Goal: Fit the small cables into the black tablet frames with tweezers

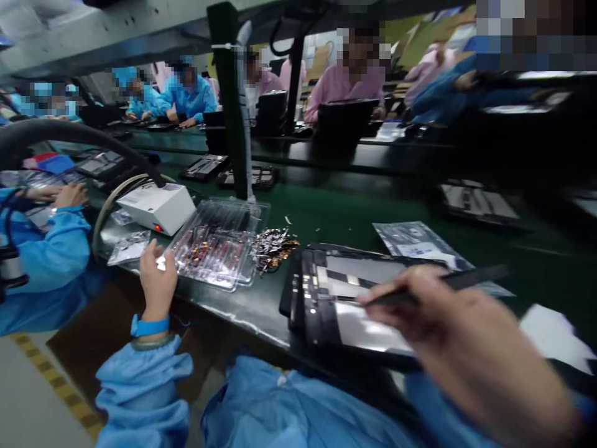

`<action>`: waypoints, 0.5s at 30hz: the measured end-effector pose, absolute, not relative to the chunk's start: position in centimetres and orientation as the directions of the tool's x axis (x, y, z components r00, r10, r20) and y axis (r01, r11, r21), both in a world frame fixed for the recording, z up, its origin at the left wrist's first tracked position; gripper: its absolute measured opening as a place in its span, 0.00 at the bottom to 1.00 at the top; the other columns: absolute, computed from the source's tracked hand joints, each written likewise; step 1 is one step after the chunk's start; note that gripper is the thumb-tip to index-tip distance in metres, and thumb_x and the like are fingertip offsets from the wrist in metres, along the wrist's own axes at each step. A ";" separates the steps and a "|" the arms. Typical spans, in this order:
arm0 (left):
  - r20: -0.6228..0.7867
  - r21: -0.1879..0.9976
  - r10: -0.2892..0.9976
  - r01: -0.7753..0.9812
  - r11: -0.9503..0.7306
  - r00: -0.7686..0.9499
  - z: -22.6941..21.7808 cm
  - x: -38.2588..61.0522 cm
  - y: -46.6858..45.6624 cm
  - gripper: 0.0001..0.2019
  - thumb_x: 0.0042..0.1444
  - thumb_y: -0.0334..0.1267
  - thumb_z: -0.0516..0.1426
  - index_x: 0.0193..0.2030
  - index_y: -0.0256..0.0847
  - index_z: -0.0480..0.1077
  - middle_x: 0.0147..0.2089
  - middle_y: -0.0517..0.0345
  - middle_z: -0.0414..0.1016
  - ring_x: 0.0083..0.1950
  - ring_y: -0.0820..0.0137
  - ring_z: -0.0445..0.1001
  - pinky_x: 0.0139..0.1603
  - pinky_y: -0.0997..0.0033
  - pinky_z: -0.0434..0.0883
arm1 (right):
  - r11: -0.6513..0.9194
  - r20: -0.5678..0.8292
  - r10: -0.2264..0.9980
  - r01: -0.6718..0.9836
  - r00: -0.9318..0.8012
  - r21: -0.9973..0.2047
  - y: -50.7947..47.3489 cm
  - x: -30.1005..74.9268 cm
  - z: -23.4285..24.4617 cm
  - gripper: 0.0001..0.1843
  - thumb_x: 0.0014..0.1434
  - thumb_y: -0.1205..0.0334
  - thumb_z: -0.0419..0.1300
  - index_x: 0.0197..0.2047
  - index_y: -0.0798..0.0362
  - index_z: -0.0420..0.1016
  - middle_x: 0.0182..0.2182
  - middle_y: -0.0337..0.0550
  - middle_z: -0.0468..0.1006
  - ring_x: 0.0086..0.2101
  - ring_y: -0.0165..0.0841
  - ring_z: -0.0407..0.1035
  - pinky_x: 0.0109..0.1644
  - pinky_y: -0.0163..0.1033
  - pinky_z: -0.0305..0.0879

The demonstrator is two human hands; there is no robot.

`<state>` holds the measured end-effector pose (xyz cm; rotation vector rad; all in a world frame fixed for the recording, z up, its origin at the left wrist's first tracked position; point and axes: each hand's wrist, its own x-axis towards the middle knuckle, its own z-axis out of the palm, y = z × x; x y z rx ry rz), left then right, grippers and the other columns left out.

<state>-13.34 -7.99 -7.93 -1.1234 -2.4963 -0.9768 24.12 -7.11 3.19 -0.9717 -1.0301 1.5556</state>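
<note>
My right hand (448, 323), blurred by motion, grips slim black tweezers (396, 297) whose tip points left over an opened tablet-like device (368, 323). The device shows a silver inside and a dark frame, and it lies on top of another dark one at the bench edge. Part of it is hidden by my right hand. My left hand (158, 280), with a blue wrist strap, is raised at the bench edge, thumb and forefinger apart. Beside it sit clear plastic trays (219, 274) with many tiny coloured parts. A heap of small strip-like parts (273, 249) lies right of them.
A white box (158, 208) with a red switch and thick hose stands behind my left hand. A clear bag (420, 242) and white paper (555, 336) lie at right. More devices (478, 202) rest farther back. A co-worker's sleeve (60, 242) is at left; a dark post (231, 99) rises ahead.
</note>
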 end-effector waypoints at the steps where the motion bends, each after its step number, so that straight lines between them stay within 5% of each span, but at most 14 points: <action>1: 0.429 0.443 0.631 0.760 0.476 -0.646 -7.4 -12.9 -6.8 0.26 0.59 0.43 0.49 0.61 0.29 0.60 0.53 0.38 0.69 0.58 0.53 0.66 0.60 0.54 0.60 | -0.076 -0.072 0.997 -0.252 -0.026 -0.965 -5.5 26.1 3.2 0.17 0.43 0.48 0.71 0.25 0.54 0.77 0.25 0.44 0.81 0.28 0.33 0.77 0.34 0.31 0.76; 5: 0.301 0.310 0.732 0.789 0.530 -0.611 -5.5 -11.6 -2.9 0.26 0.52 0.50 0.54 0.48 0.26 0.71 0.45 0.29 0.72 0.53 0.38 0.67 0.52 0.40 0.62 | -0.009 -0.013 0.990 -0.024 0.141 -1.000 -0.2 30.4 1.8 0.13 0.47 0.51 0.69 0.27 0.51 0.75 0.25 0.42 0.80 0.29 0.35 0.77 0.36 0.37 0.77; 10: 0.154 0.266 0.781 0.787 0.557 -0.605 -4.3 -11.6 -1.2 0.13 0.50 0.43 0.54 0.35 0.35 0.74 0.34 0.43 0.76 0.46 0.44 0.72 0.45 0.49 0.67 | -0.016 -0.006 0.999 0.238 0.042 -0.971 2.7 30.8 -0.4 0.11 0.51 0.54 0.66 0.29 0.53 0.76 0.26 0.42 0.80 0.29 0.37 0.77 0.34 0.39 0.76; 15: 0.189 0.338 0.700 0.715 0.612 -0.689 -3.5 -12.2 -1.9 0.11 0.50 0.45 0.53 0.29 0.40 0.72 0.25 0.50 0.72 0.44 0.46 0.73 0.44 0.50 0.67 | 0.043 0.032 0.999 0.287 -0.043 -0.957 3.5 30.7 -0.9 0.12 0.56 0.53 0.62 0.30 0.54 0.75 0.25 0.42 0.80 0.27 0.34 0.76 0.31 0.36 0.74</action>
